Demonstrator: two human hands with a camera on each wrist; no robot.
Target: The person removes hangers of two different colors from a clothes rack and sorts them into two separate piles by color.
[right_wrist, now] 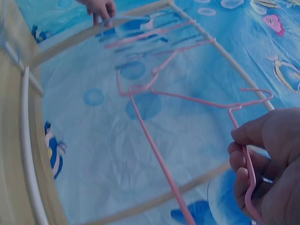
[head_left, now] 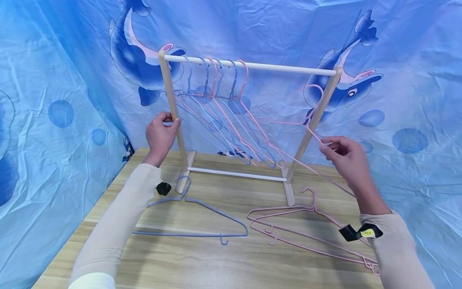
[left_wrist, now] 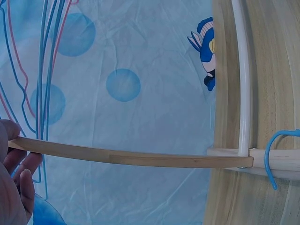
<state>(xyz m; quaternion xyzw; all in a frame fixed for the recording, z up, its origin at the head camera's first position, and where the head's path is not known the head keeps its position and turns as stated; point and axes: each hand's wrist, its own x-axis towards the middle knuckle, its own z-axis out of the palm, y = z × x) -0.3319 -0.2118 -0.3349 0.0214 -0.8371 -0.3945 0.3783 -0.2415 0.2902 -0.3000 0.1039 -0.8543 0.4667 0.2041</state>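
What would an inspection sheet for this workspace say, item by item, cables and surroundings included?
Surface: wood-grain table.
Job's things: upright rack; hung blue and pink hangers on its top rail; loose blue hanger and loose pink hangers on the table.
Clutter: nothing seen.
Left hand: grips the rack's left post.
Right hand: pinches a raised pink hanger.
Cables: nothing seen.
Surroundings: blue curtain printed with cartoon sea creatures.

Pink hanger (head_left: 315, 135), dolphin-patterned blue curtain (head_left: 274, 28)
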